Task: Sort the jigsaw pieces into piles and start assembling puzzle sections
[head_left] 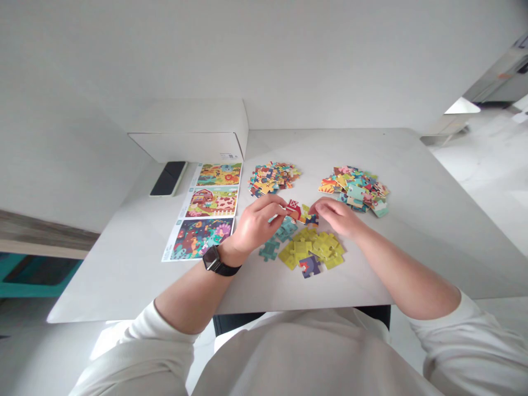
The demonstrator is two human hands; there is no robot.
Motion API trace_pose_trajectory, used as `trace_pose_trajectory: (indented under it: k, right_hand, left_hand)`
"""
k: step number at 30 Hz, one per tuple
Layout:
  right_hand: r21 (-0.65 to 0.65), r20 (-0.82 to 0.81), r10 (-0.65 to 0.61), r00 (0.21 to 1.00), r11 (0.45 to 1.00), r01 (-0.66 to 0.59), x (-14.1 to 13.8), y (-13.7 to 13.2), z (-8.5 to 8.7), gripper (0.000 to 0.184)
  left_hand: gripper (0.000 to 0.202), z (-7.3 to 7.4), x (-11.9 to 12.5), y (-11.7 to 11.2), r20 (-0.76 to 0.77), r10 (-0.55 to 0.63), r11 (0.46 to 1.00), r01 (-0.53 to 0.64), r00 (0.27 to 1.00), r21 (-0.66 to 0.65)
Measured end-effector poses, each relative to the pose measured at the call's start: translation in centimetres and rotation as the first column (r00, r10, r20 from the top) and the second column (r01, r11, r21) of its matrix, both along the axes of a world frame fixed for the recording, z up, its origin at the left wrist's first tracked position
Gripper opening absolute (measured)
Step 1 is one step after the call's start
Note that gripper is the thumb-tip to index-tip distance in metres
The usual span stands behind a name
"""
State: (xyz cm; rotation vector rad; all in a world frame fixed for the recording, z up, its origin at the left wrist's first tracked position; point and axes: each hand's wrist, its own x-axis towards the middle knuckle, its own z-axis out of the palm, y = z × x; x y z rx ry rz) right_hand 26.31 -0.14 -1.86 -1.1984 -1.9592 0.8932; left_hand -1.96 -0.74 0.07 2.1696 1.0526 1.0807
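Observation:
My left hand [259, 220], with a black watch [212, 258] on its wrist, pinches a red puzzle piece [293, 208] showing part of a barn. Opposite it, my right hand [336, 215] has its fingers curled together. Its fingertips meet the edge of a yellow and dark-blue patch of puzzle pieces [312, 220]; whether they grip one is hidden. Below the hands lie yellow-green pieces with backs up [325, 247] and blue-green backs [270, 249] to their left. A purple piece [309, 266] with a red figure rests at the near edge of the yellow-green group.
Two mixed piles of puzzle pieces, left [274, 177] and right [358, 187], lie farther back. A sheet with three pictures [210, 203] lies at left, beside a phone [169, 179]. Behind them stands a white box [190, 146] on the white table [433, 236], against the wall.

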Motion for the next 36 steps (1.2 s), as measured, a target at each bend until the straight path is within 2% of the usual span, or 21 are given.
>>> trace_pose_trajectory:
  k: [3, 6, 10, 12, 14, 16, 18, 21, 26, 28, 30, 33, 36]
  right_hand:
    - [-0.257, -0.123, 0.035, 0.992, 0.964, -0.066, -0.5, -0.6, 0.6, 0.042]
    - [-0.363, -0.187, -0.026, 0.982, 0.931, -0.044, -0.8, -0.7, 0.5, 0.044]
    - [-0.306, -0.156, -0.066, 0.986, 0.952, 0.015, -0.6, -0.4, 0.2, 0.046]
    - [-0.276, -0.101, -0.049, 0.994, 0.961, 0.019, -0.5, -0.4, 0.2, 0.045]
    - [-0.225, -0.041, -0.023, 0.999, 0.974, 0.013, -0.7, -0.6, 0.5, 0.043]
    - [-0.151, 0.004, 0.003, 1.0, 0.988, -0.002, -0.9, -0.7, 0.7, 0.041]
    - [-0.072, 0.027, 0.021, 0.999, 0.997, -0.019, -1.0, -0.7, 0.8, 0.04]
    - [0.023, 0.031, 0.007, 0.999, 1.0, -0.008, -0.7, -0.4, 0.6, 0.042]
    - [0.076, 0.095, -0.059, 0.994, 0.996, 0.052, 0.0, 0.2, -0.2, 0.03]
    - [0.101, 0.142, -0.067, 0.988, 0.993, 0.053, 0.0, 0.3, -0.4, 0.025]
    - [0.133, 0.178, -0.062, 0.982, 0.99, 0.039, 0.0, 0.4, -0.6, 0.022]
    - [0.177, 0.229, -0.064, 0.971, 0.984, 0.023, 0.2, 0.5, -1.0, 0.016]
    - [0.188, 0.312, -0.073, 0.947, 0.982, 0.013, 0.7, 0.5, -1.4, 0.013]
  left_hand:
    - [0.016, -0.1, 0.1, -0.2, 0.002, -0.026, 1.0, 0.026, 1.0, -0.004]
    - [0.014, -0.3, 0.3, -0.2, 0.013, -0.037, 0.999, 0.037, 0.999, -0.021]
    - [0.02, -0.4, 0.5, 0.3, 0.113, 0.044, 0.998, -0.038, 0.993, -0.052]
    - [0.024, -0.3, 0.5, 0.6, 0.157, 0.09, 0.977, -0.056, 0.983, -0.206]
    - [0.027, -0.3, 0.5, 0.9, 0.158, 0.07, 0.913, 0.001, 0.985, -0.408]
    - [0.028, -0.2, 0.6, 1.0, 0.156, 0.008, 0.827, 0.081, 0.988, -0.556]
    - [0.027, -0.3, 0.6, 1.1, 0.193, -0.012, 0.763, 0.134, 0.981, -0.633]
    - [0.031, -0.3, 0.2, 1.5, 0.331, 0.092, 0.701, 0.175, 0.939, -0.691]
    - [0.032, -0.2, -1.1, 4.2, 0.504, 0.368, 0.675, 0.149, 0.781, -0.722]
    - [0.03, -0.1, -1.5, 5.5, 0.557, 0.406, 0.676, 0.172, 0.725, -0.717]
    - [0.037, -0.1, -1.9, 6.3, 0.594, 0.422, 0.678, 0.197, 0.685, -0.708]
    - [0.049, -0.4, -2.5, 6.4, 0.589, 0.446, 0.684, 0.168, 0.673, -0.71]
    - [0.046, -0.5, -2.7, 5.5, 0.543, 0.422, 0.698, 0.122, 0.726, -0.705]
